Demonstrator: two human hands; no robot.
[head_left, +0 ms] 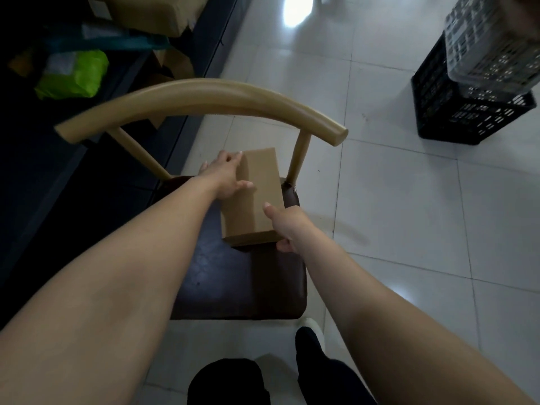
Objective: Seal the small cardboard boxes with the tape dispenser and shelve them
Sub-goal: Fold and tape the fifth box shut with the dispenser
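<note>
A small brown cardboard box (257, 197) lies flat on the dark seat of a chair (233, 282), flaps closed. My left hand (225, 176) holds its far left edge, fingers over the far corner and thumb on the top face. My right hand (287, 226) grips the near right corner, thumb on top and fingers curled under the edge. No tape dispenser is in view.
The chair's curved tan backrest (204, 97) arches over the box. Dark shelving at left holds a larger cardboard box (155, 13) and a green bag (73, 74). Stacked black and grey plastic crates (479, 83) stand on the white tiled floor at right. My feet are near the bottom.
</note>
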